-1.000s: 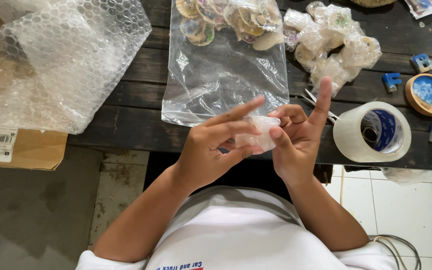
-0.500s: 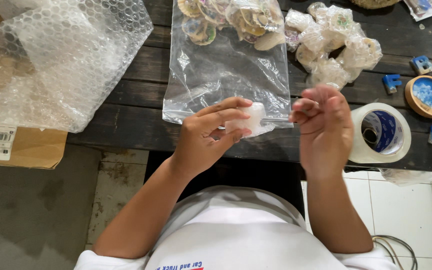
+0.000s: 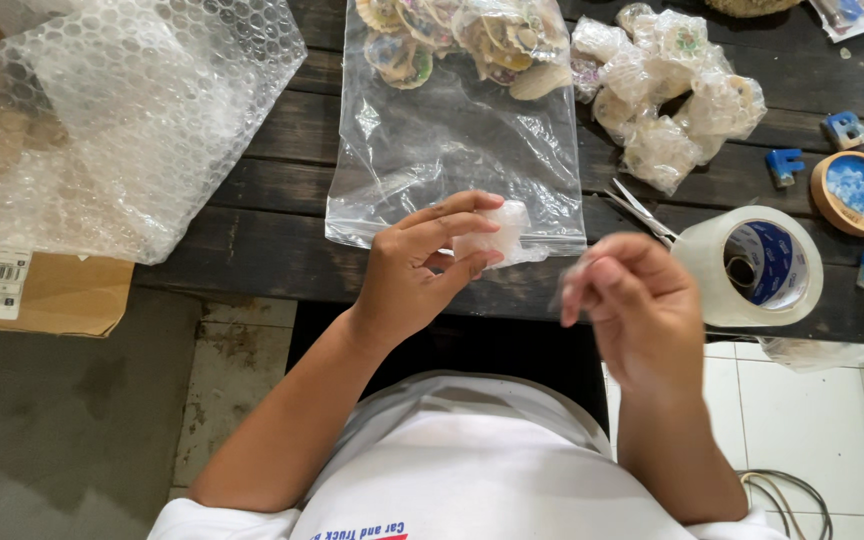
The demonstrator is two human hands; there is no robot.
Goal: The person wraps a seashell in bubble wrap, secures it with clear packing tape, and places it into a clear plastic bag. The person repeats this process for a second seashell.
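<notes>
**Two hands mid-frame, one small wrapped bundle held**

Left hand (image 3: 420, 268), centre of frame: fingers clamped on a small bubble-wrapped bundle (image 3: 493, 234), held over the near edge of the dark wooden table (image 3: 272, 225). What's inside the bundle can't be made out through the wrap.

Right hand (image 3: 634, 305), right of centre: motion-blurred, fingertips drawn loosely together. Something thin and pale smears by the fingertips; can't tell whether it holds anything. It's apart from the bundle.

Behind the bundle: clear plastic bag (image 3: 457, 140) lying flat, decorated shells (image 3: 462, 35) bunched at its far end, cut off by the top edge of the frame.

Upper right: pile of wrapped pieces (image 3: 672, 95), contents mostly unreadable. Scissors (image 3: 642, 215) partly hidden behind the right hand and the tape roll (image 3: 752, 265); only blades show. Round dish with a blue centre (image 3: 857, 192) at far right, small blue pieces (image 3: 784, 165) around it, some clipped by the right edge.

Upper left: big bubble wrap sheet (image 3: 102, 120), overhanging the table, covering part of a cardboard box (image 3: 32, 295) that is cut off at left.
</notes>
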